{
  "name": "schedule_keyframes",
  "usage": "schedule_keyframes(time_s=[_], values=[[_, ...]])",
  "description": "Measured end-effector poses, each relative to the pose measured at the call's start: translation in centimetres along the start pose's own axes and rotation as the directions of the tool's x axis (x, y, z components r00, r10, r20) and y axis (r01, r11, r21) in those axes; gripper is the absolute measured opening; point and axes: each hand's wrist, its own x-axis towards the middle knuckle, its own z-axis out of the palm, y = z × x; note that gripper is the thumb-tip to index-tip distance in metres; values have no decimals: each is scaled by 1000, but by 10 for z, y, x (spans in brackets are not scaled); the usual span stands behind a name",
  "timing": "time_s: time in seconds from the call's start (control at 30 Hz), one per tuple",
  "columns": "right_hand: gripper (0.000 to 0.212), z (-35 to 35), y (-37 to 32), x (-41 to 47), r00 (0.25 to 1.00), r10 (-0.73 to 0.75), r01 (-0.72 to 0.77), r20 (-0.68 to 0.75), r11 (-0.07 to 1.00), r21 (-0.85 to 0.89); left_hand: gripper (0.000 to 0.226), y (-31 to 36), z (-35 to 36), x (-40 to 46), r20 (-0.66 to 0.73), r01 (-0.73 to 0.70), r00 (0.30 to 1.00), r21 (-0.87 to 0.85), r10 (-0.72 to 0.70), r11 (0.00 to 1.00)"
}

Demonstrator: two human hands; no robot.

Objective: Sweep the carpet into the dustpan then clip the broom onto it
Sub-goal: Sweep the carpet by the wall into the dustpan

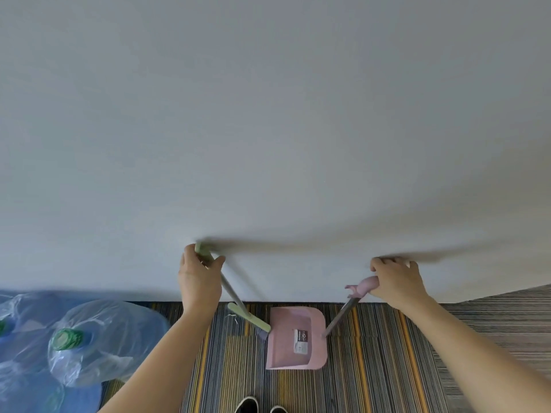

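My left hand (198,278) grips the pale green top of the broom handle (231,290). The grey shaft slants down to the green broom head (249,318), which rests on the striped carpet (372,353) just left of the pink dustpan (293,338). The dustpan stands on the carpet close to the wall, with a label stuck inside it. My right hand (396,281) holds the pink grip of the dustpan's handle (365,286), whose grey shaft runs down to the pan's right side.
A plain white wall (268,129) rises directly ahead. Large water bottles with green caps, wrapped in clear plastic (89,341), lie on the floor at the left. My shoes (247,405) show at the bottom edge. Grey carpet (507,317) lies at the right.
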Motion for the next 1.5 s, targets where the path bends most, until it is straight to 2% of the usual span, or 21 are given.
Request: schedule_keyframes(time_s=[0.1,0.2,0.3,0.37,0.43,0.53,0.63,0.7,0.73,0.77,0.8,0.87,0.9,1.1,1.27,1.5], values=[[65,10,0,-16,985,111,-113,-134,993,-11,26,-10,0,-6,16,-17,1000,-6,17,1000],[96,18,2,-41,944,248,-223,-219,966,132,43,-15,-1,-8,36,31,999,-5,-30,1000],[118,28,-3,-66,894,396,-322,-208,893,314,50,-15,-3,-8,40,43,998,-9,-42,999],[125,39,-7,-80,851,496,-366,-174,796,482,48,-16,-4,-9,44,46,998,2,-46,999],[127,55,-10,-91,794,589,-338,-151,634,696,46,-16,-6,-10,40,49,998,10,-49,999],[117,74,-23,-108,726,687,-241,38,201,950,41,-15,-9,-9,24,61,998,17,-61,998],[80,84,-44,-118,733,617,-159,287,-255,954,35,-16,-10,-4,20,88,996,9,-88,996],[54,81,-56,-120,742,523,-194,421,-433,880,27,-16,-10,0,10,105,994,23,-105,994],[41,78,-62,-119,749,482,-227,455,-458,859,21,-16,-10,3,6,111,994,32,-111,993],[34,73,-66,-117,762,460,-264,457,-423,867,14,-16,-10,5,4,115,993,43,-115,992],[35,67,-69,-112,777,457,-299,433,-338,893,9,-15,-10,8,0,114,993,56,-115,992],[42,53,-67,-99,807,451,-334,382,-184,924,11,-14,-12,13,-15,94,996,95,-93,991],[44,47,-64,-89,816,448,-341,366,-140,930,13,-14,-13,14,-19,84,996,114,-83,990],[31,39,-37,-58,856,447,-380,260,203,903,14,-15,-13,13,20,51,998,147,-55,988],[33,43,-33,-55,901,362,-352,238,290,890,13,-14,-11,14,48,46,997,127,-53,991],[60,57,-28,-69,900,401,-290,171,258,921,16,-17,-11,9,54,79,995,92,-84,993]])
